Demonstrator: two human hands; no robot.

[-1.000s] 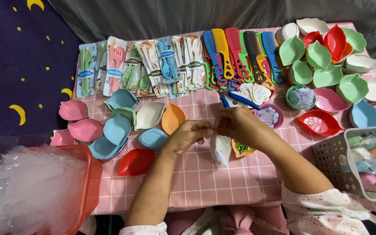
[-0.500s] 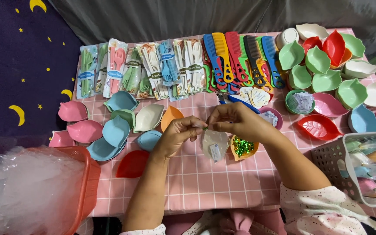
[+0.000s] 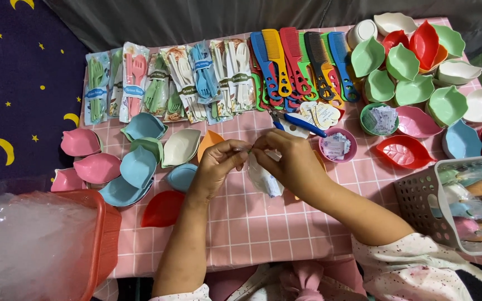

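Your left hand (image 3: 218, 161) and right hand (image 3: 288, 161) both pinch the small bag's (image 3: 264, 179) top, its long axis hanging toward you between them.

Near edge: bare pink checked tablecloth (image 3: 263, 228), open passage.
Far edge: combs (image 3: 302, 61), cutlery packs (image 3: 168, 83) block.
Right edge: basket (image 3: 425, 206).
Left edge: leaf dishes (image 3: 135, 167).

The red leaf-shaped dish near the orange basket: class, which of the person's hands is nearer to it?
Left. The left hand is just up and right of the red leaf-shaped dish; the right hand is farther right, beyond the small clear bag.
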